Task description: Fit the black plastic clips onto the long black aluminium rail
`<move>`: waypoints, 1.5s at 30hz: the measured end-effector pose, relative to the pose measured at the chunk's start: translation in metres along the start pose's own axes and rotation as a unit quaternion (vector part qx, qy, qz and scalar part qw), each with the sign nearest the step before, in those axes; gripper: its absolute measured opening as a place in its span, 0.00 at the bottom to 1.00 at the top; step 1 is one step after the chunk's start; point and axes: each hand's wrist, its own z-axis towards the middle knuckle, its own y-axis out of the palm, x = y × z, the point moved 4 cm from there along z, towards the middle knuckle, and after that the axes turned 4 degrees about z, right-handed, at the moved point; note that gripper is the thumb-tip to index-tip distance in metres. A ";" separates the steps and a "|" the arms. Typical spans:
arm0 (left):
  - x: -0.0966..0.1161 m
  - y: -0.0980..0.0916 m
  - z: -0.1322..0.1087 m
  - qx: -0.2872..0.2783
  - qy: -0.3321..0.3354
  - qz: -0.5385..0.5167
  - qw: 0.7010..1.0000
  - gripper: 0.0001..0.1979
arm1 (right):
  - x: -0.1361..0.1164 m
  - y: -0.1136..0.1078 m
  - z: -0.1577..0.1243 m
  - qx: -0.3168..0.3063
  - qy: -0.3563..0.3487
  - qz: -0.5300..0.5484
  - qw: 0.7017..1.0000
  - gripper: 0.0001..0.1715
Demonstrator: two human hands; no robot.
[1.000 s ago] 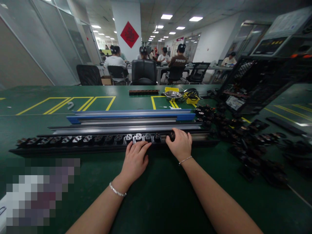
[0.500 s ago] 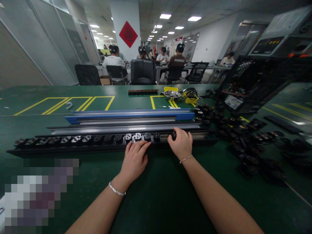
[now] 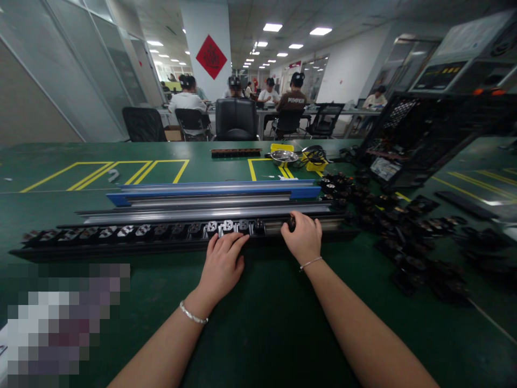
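Note:
A long black rail lies across the green table, with a row of several socket modules seated in it. My left hand lies flat, fingers stretched out, its fingertips on the rail's near edge below the rightmost seated modules. My right hand is closed round a small black socket module and holds it in the rail's channel, a short gap to the right of the last seated module.
Silver and blue-edged rails lie just behind the black one. A heap of loose black modules spreads at the right, with a black crate behind. A metal bowl and yellow box sit farther back. People sit at far desks.
My right hand has slid a little to the right along the rail with the module. My left hand has stayed in place.

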 end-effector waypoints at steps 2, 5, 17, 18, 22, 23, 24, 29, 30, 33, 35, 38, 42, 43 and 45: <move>0.000 0.000 0.000 -0.005 -0.002 0.000 1.000 0.24 | 0.001 0.000 0.000 0.000 0.004 -0.002 1.000 0.20; 0.000 0.000 0.000 -0.010 -0.003 -0.002 1.000 0.24 | 0.003 -0.001 0.001 0.001 0.008 -0.005 1.000 0.19; -0.001 0.000 0.000 -0.009 0.001 -0.004 1.000 0.24 | 0.013 -0.005 0.002 0.014 0.015 -0.007 1.000 0.20; -0.001 -0.001 0.000 -0.010 0.001 -0.004 1.000 0.24 | 0.013 -0.005 0.002 0.015 0.016 -0.006 1.000 0.20; -0.001 -0.001 0.000 -0.004 0.003 0.000 1.000 0.24 | 0.016 -0.006 0.002 0.016 0.016 -0.007 1.000 0.19; -0.001 0.000 0.000 -0.003 0.004 0.000 1.000 0.24 | 0.017 -0.006 0.002 0.017 0.016 -0.009 1.000 0.19; -0.001 0.000 0.000 -0.002 0.004 0.000 1.000 0.24 | 0.018 -0.006 0.002 0.019 0.015 -0.012 1.000 0.20; -0.001 0.000 0.000 -0.005 0.001 -0.003 1.000 0.24 | 0.024 -0.005 0.002 0.037 0.016 -0.020 0.999 0.20; -0.001 0.000 0.000 -0.005 0.001 -0.002 1.000 0.24 | 0.024 -0.004 0.002 0.038 0.016 -0.019 0.999 0.21; -0.001 -0.001 0.000 -0.001 0.002 0.000 1.000 0.24 | 0.026 -0.004 0.003 0.038 0.020 -0.017 0.999 0.23; -0.001 0.000 0.000 0.000 0.004 -0.001 1.000 0.24 | 0.026 -0.005 0.003 0.041 0.024 -0.018 0.999 0.23; -0.001 0.001 0.000 -0.001 0.005 -0.004 1.000 0.24 | 0.026 -0.006 0.004 0.042 0.023 -0.019 0.999 0.23; -0.002 0.002 0.000 -0.005 0.005 -0.002 1.000 0.25 | 0.026 -0.007 0.003 0.036 0.022 -0.019 0.999 0.23; -0.002 0.002 0.000 -0.005 0.006 -0.002 1.000 0.25 | 0.026 -0.007 0.003 0.036 0.023 -0.019 0.999 0.23; -0.002 0.002 -0.001 -0.007 0.006 -0.003 1.000 0.25 | 0.026 -0.007 0.003 0.036 0.026 -0.020 0.999 0.22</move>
